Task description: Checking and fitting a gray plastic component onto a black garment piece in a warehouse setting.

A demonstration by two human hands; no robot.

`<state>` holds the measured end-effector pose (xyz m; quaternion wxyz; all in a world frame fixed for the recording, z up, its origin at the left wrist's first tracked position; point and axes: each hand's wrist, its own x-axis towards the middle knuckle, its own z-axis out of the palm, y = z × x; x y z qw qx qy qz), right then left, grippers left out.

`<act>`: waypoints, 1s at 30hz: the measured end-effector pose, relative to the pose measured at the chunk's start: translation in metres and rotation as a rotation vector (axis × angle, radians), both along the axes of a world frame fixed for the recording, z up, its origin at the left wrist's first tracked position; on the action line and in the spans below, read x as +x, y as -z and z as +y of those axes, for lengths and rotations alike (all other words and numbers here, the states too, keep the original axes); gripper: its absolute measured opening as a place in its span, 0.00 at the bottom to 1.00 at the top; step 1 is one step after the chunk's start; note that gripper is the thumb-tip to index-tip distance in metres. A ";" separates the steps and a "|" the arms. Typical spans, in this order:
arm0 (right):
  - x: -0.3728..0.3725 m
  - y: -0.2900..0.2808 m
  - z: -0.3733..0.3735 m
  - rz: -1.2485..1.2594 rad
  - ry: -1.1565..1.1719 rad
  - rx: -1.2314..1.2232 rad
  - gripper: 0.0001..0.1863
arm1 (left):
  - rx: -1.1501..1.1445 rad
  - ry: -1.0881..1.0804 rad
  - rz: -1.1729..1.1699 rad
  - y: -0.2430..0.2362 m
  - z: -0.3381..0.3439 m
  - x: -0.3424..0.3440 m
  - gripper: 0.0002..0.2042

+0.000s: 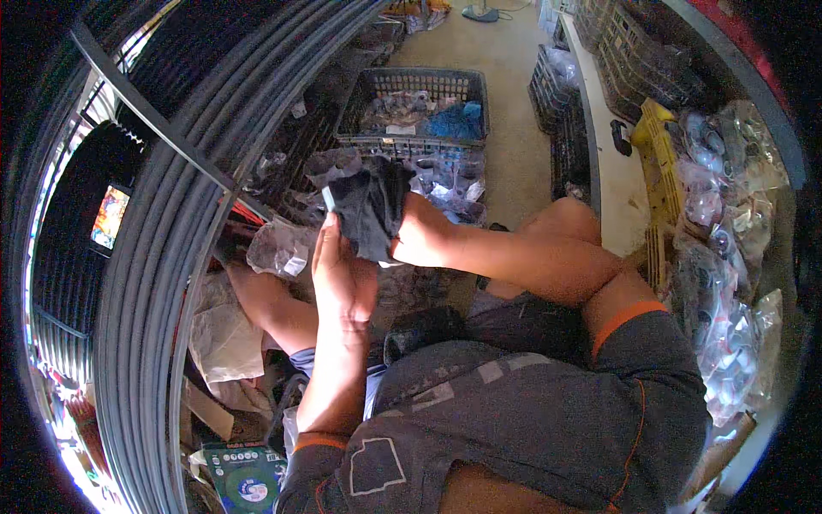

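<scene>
In front of my chest, both hands are on a crumpled black cloth [370,210]. My left hand [341,278] supports its left side from below, thumb and fingers pressed along the edge. A small pale strip [329,199] sticks out there above my fingertips; what it belongs to I cannot make out. From the right, my right hand [424,236] grips the cloth, its fingers mostly hidden by the folds. Whether the cloth covers something inside cannot be seen. Just beyond are clear plastic bags [449,180] with small parts.
A black crate [411,81] with bagged parts and a blue bag stands ahead. Racked grey pipes [163,283] curve along my left. On my right are a yellow crate [658,163] and a heap of bagged fittings [719,283]. A green box [244,475] lies lower left.
</scene>
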<state>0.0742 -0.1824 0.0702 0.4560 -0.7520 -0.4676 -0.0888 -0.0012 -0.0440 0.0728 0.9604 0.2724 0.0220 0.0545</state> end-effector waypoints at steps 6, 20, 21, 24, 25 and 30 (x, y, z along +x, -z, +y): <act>-0.002 0.001 0.006 0.127 -0.036 0.139 0.27 | 0.156 -0.335 -0.012 0.005 -0.003 0.001 0.22; 0.007 0.026 -0.001 0.059 0.004 -0.409 0.14 | 1.007 -0.292 -0.040 0.041 0.009 0.001 0.21; 0.009 0.023 -0.004 0.003 -0.015 -0.296 0.14 | 0.980 -0.328 -0.027 0.043 0.013 0.002 0.21; 0.014 0.012 -0.008 -0.267 -0.061 -0.114 0.16 | -0.179 0.620 -0.017 0.041 0.019 0.003 0.27; 0.014 0.008 -0.006 -0.326 -0.076 -0.123 0.16 | 0.159 0.351 0.231 0.039 0.016 0.003 0.30; 0.010 0.000 -0.001 0.101 0.170 -0.534 0.19 | 0.472 -0.193 0.385 0.039 -0.012 0.013 0.37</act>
